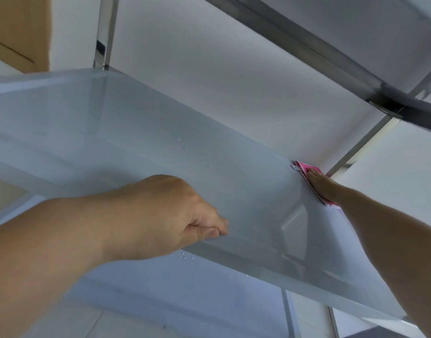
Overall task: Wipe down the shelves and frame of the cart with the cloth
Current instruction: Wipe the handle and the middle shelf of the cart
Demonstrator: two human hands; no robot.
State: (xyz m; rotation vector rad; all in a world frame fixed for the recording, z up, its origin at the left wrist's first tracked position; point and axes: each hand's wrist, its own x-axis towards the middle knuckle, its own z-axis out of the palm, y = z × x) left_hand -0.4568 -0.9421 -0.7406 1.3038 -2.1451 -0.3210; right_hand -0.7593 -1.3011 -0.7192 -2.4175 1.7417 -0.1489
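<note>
A steel cart fills the head view, and its middle shelf is a shiny metal tray with a few water drops on it. My right hand lies flat on a pink cloth, pressing it onto the shelf at the far right corner, beside an upright post. My left hand grips the near rim of the same shelf, thumb on top and fingers curled under the edge. Most of the cloth is hidden under my right hand.
The upper shelf and its crossbar hang over the right side. Another post rises at the far left corner. A white wall stands behind, a wooden door at top left, and a lower shelf beneath.
</note>
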